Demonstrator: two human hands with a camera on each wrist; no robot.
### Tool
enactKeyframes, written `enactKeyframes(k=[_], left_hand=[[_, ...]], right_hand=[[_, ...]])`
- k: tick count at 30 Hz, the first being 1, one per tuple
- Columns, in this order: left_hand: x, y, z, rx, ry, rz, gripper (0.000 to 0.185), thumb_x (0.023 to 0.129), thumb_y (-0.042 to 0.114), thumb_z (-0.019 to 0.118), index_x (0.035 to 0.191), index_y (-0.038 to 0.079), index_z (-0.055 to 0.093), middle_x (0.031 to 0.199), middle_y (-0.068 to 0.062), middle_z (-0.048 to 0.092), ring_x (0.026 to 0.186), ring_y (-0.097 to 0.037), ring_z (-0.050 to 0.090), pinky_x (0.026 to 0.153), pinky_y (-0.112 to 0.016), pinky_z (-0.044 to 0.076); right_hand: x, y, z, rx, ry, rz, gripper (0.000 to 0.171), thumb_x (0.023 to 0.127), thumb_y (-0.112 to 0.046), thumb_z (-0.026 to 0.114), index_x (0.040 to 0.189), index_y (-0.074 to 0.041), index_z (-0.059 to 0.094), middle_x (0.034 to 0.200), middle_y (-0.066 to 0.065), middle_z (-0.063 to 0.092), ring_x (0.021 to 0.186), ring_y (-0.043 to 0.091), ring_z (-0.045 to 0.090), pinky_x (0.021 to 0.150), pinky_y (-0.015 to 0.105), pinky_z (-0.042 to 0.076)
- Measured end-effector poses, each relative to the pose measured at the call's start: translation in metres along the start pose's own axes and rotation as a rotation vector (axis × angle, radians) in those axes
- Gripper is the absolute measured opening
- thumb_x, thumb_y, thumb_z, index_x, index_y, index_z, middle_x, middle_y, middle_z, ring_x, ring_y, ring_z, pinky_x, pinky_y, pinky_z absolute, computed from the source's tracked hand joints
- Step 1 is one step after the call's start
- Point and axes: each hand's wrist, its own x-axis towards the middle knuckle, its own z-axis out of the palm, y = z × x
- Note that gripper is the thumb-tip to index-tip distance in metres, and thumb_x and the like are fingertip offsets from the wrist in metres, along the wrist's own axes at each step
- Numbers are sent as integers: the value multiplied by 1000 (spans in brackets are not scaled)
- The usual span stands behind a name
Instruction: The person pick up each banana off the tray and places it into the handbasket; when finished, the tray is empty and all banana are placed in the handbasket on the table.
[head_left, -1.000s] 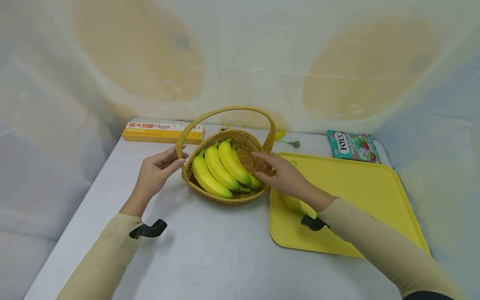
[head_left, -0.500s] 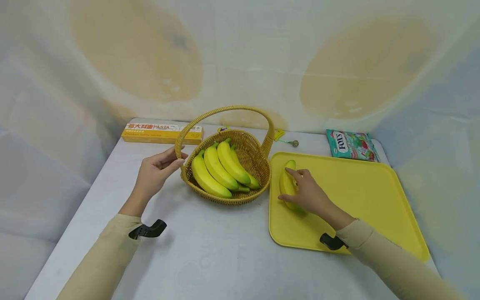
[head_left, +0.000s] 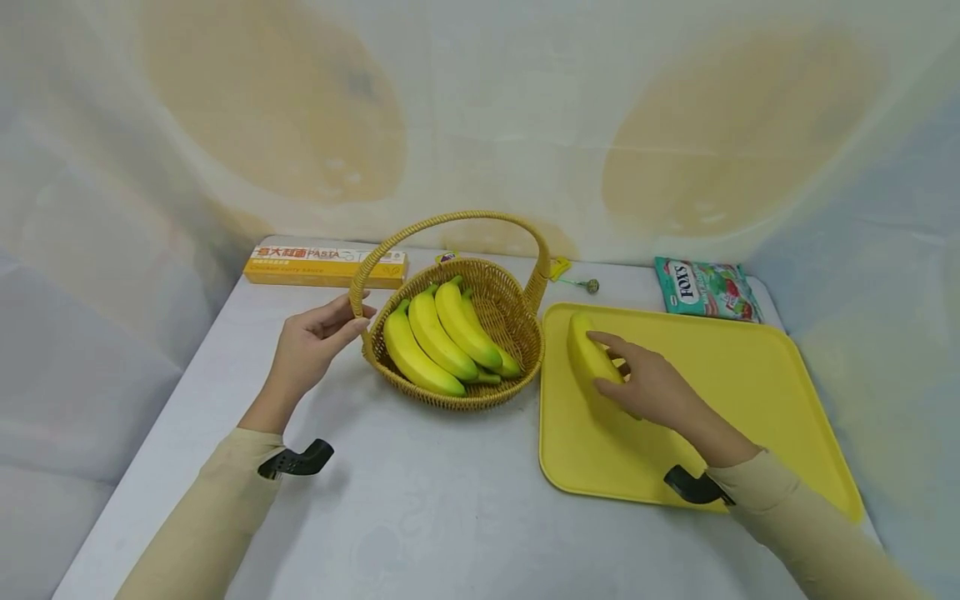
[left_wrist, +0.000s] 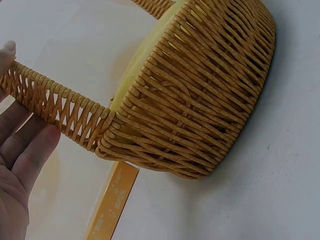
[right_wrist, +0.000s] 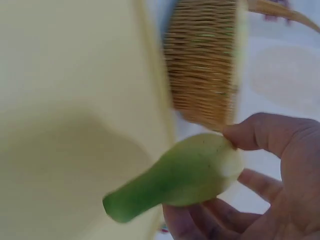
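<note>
While counting across the worktop [head_left: 420,500]: one wicker basket [head_left: 517,333] with one arched handle [head_left: 450,221], one bunch of bananas [head_left: 435,337] inside it showing four fruits, one single banana [head_left: 588,357], one yellow tray [head_left: 720,392], one long yellow pasta box [head_left: 326,264], one green sweet packet [head_left: 707,290], one small trinket on a stalk [head_left: 573,279] behind the basket.

Single banana raised just above the near-left part of the tray, beside the basket's right wall but apart from it. Long axis running from near-right to far-left in the head view, far end tipped up toward the basket; green stem end [right_wrist: 117,210] seen in the right wrist view, pointing down toward the tray.

Right hand [head_left: 648,387] wrapped round the banana from its right side, thumb over the top, fingers [right_wrist: 220,220] curled beneath, fruit jutting out ahead and to the left of the palm. Firmly grasped.

Left hand [head_left: 311,346] at the left foot of the handle, where it joins the rim; fingers [left_wrist: 30,150] laid nearly straight against the woven band, thumb on the far side, a light pinch rather than a fist. Basket flat on the worktop, bunch lying diagonally, tips toward the near right.
</note>
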Motion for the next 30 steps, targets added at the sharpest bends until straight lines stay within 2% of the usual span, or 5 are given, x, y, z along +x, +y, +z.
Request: enactKeyframes(k=[6,13,20,26,30], left_hand=[[0,0,0,-11,6,-22,45,98,28,71,139,12,64,116,-11,74,109,-7,69,93,-19,54],[1,0,0,0,12,-26,46,98,29,71,140,12,64,117,-12,74,109,-7,69,93,-19,54],[0,-1,1,-6,7,-14,44,99,26,70,139,12,64,116,-12,74,108,-6,69,93,-18,54],[1,0,2,-2,3,-5,43,99,26,70,140,14,64,116,-9,74,108,-8,69,93,-19,54],[0,1,1,2,13,-18,44,98,29,71,140,15,64,115,-9,74,107,-8,70,92,-19,54]], right_hand=[[-16,-22,-33,137,-49,-98,62,99,-24,69,155,-22,43,138,20,58,103,27,66,78,37,58],[-12,-46,-42,279,-141,-225,58,100,-25,68,154,-27,46,149,9,50,115,25,64,91,43,56],[24,-67,-33,334,-181,-205,58,102,-29,64,155,-32,42,157,4,43,134,31,53,102,52,50],[60,-86,-25,338,-192,-203,59,105,-20,60,159,-25,36,163,5,32,141,34,44,105,54,48],[82,-97,-14,325,-228,-161,59,106,-19,57,160,-24,34,165,6,29,143,34,40,107,55,45]])
